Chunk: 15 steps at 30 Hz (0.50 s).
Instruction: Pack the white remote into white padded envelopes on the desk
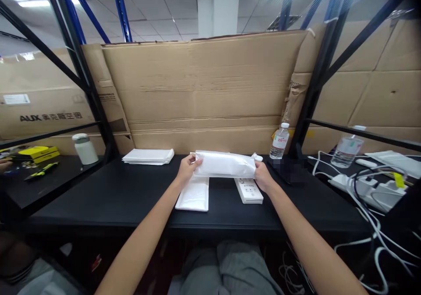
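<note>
Pinched at both ends, the white plastic packet (226, 165) spans the gap between my left hand (188, 168) and right hand (263, 177) in the head view, above the black tabletop (108, 194). I judge that uneven pulling could crease or tear it, since the covering looks thin, and its smooth surface could slip from a light pinch. Lowered straight down, it might shove the white padded envelope (193, 196) below my left hand or the printed white box (251, 193) below my right; I cannot tell whether it touches either.

Beyond and left of the grip lies a stack of white envelopes (148, 156). Beyond my right hand stands a water bottle (279, 142), which a wide sweep could knock over. Straight past the grip, a cardboard panel (204, 93) limits forward reach. Well off to the right sits a power strip (340, 182) among loose cables that could catch a sleeveless arm.
</note>
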Each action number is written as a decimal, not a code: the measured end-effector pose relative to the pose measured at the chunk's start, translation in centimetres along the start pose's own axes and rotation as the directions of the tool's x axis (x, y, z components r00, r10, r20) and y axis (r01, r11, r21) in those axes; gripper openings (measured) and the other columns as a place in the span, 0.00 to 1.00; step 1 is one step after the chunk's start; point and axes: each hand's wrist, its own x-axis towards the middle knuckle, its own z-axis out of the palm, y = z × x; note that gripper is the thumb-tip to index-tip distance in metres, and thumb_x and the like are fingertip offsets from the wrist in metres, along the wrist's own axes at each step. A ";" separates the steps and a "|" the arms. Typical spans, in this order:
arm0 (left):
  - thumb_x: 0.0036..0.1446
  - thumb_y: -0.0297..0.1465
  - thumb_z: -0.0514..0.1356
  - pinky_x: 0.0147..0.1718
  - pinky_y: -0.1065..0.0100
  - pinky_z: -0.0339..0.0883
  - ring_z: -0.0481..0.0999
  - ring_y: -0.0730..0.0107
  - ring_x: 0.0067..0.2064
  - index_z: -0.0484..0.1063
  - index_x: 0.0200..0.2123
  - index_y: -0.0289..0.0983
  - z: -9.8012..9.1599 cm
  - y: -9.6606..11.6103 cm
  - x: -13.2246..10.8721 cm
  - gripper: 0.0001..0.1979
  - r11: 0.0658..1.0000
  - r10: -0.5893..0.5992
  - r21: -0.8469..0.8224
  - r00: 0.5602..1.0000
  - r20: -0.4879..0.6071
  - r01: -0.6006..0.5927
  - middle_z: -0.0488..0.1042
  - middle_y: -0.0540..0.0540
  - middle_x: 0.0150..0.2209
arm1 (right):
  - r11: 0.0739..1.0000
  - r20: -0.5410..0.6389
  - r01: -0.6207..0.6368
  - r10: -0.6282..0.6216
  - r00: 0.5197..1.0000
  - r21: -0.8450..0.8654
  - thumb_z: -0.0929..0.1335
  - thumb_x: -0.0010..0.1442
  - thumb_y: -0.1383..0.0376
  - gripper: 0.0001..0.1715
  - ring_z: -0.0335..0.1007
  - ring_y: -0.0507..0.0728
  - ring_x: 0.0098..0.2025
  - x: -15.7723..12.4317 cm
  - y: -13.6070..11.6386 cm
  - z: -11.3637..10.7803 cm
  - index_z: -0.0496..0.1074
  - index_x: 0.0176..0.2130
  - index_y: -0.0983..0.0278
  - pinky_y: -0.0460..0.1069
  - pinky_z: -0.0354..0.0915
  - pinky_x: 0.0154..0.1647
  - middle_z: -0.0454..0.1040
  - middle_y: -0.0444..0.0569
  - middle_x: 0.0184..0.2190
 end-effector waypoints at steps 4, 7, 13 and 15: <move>0.45 0.38 0.69 0.27 0.73 0.63 0.72 0.71 0.30 0.75 0.33 0.35 -0.3 -0.2 0.0 0.14 1.000 0.012 0.023 1.000 -0.022 -0.011 0.75 0.46 0.31 | 1.000 0.002 0.001 -0.001 1.000 0.022 0.78 0.37 0.61 0.23 0.75 0.63 0.32 -0.1 -0.4 0.2 0.78 0.36 0.64 0.53 0.70 0.30 0.78 0.50 0.25; 0.46 0.37 0.68 0.27 0.73 0.63 0.72 0.71 0.30 0.75 0.33 0.35 -0.4 -0.1 0.1 0.14 1.000 0.007 0.017 0.999 -0.032 -0.007 0.76 0.46 0.31 | 0.999 -0.018 0.022 -0.021 1.000 0.029 0.78 0.39 0.63 0.20 0.75 0.62 0.34 -0.3 -0.9 0.3 0.79 0.36 0.64 0.52 0.69 0.33 0.78 0.50 0.27; 0.46 0.36 0.68 0.33 0.71 0.66 0.73 0.69 0.32 0.74 0.34 0.34 -1.1 -0.1 0.2 0.14 0.998 0.005 -0.057 0.997 -0.077 -0.010 0.76 0.46 0.32 | 0.997 -0.075 0.064 -0.061 0.995 0.034 0.77 0.42 0.57 0.16 0.73 0.57 0.30 0.0 -1.2 -0.2 0.78 0.31 0.64 0.49 0.66 0.31 0.78 0.48 0.28; 0.46 0.36 0.67 0.34 0.69 0.66 0.74 0.68 0.32 0.75 0.35 0.34 -1.2 -0.1 0.1 0.14 0.998 -0.005 -0.067 0.996 -0.084 0.000 0.76 0.45 0.32 | 0.996 -0.100 0.075 -0.070 0.992 0.047 0.77 0.43 0.56 0.17 0.71 0.55 0.29 0.2 -1.1 -0.5 0.77 0.30 0.64 0.48 0.65 0.30 0.77 0.47 0.28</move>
